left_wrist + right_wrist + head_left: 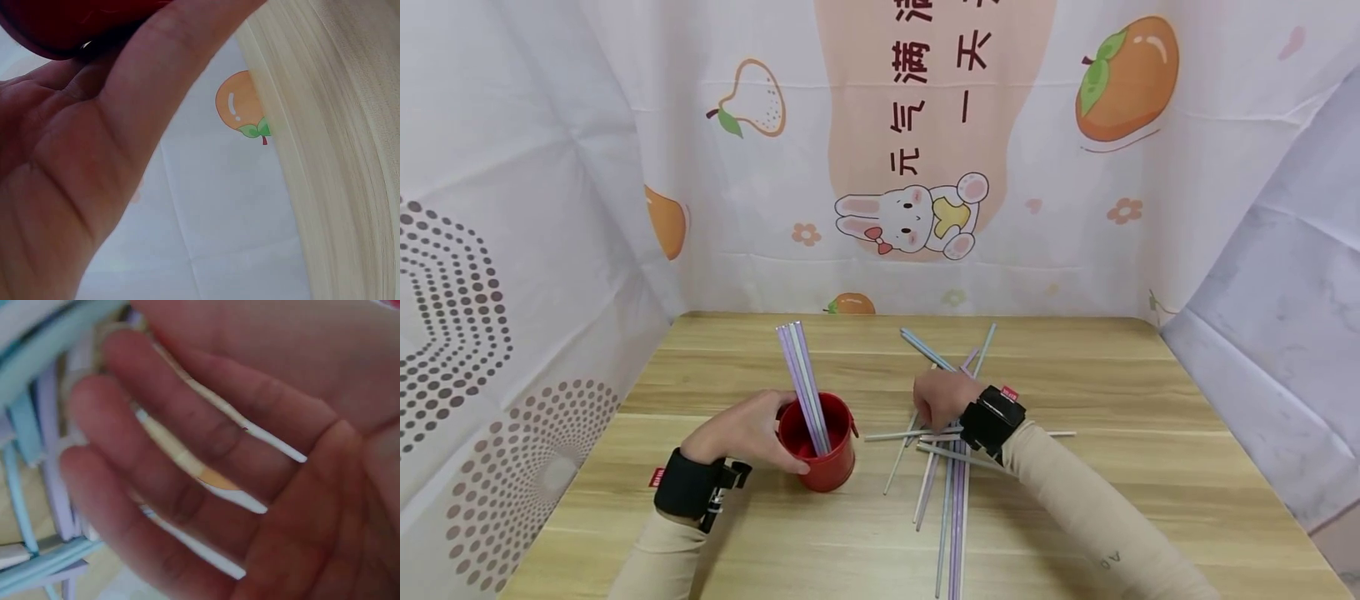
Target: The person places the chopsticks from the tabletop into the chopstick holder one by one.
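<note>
My left hand grips the side of a small red bucket, fingers behind it and thumb in front. Several purple and pale sticks lean upright inside the bucket. In the left wrist view the palm lies against the red bucket. To the right, my right hand is over a crossed pile of loose sticks. The right wrist view shows its fingers extended and slightly bent, with blurred sticks close to their tips; thumb contact is hidden.
Pale blue sticks reach toward the back of the wooden table. Others stick out on both sides of the right hand and toward the front edge. A printed white cloth hangs behind the table, with more cloth on both sides.
</note>
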